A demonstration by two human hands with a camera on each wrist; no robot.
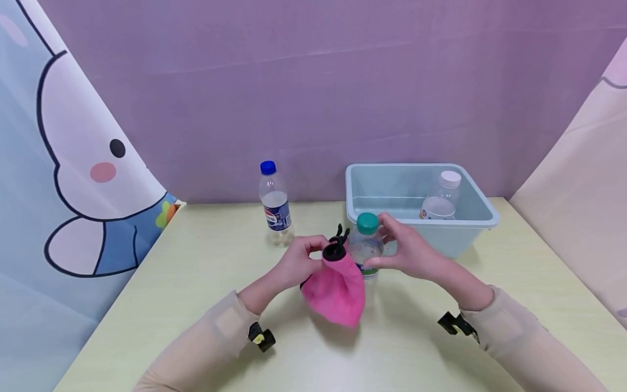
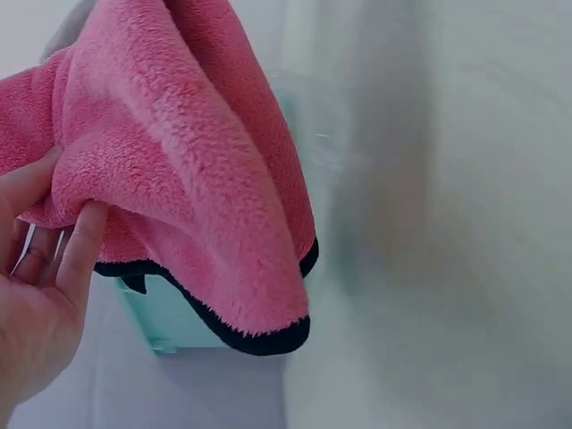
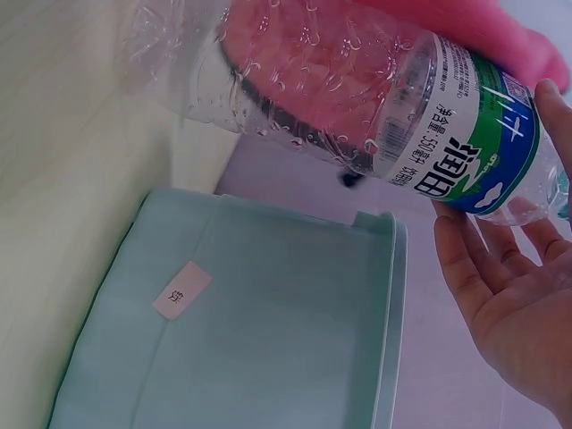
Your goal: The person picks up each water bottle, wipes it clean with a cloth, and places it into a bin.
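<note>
Cloth (image 1: pixel 338 294) hangs from left grip (image 1: pixel 301 260), green-capped bottle (image 1: pixel 365 249) within right grip (image 1: pixel 410 249).

The left grip (image 1: pixel 300 261) holds 1 pink cloth (image 1: pixel 339 294), the right grip (image 1: pixel 409 251) 1 green-capped bottle (image 1: pixel 364 249).

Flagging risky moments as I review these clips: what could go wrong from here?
The green-capped bottle could slip or tip, as the right hand grips only its upper part. The loose pink cloth, pinched by the left hand beside that bottle, might snag or nudge it. The blue-capped bottle stands near the left hand, so a stray sweep could topple it.
</note>
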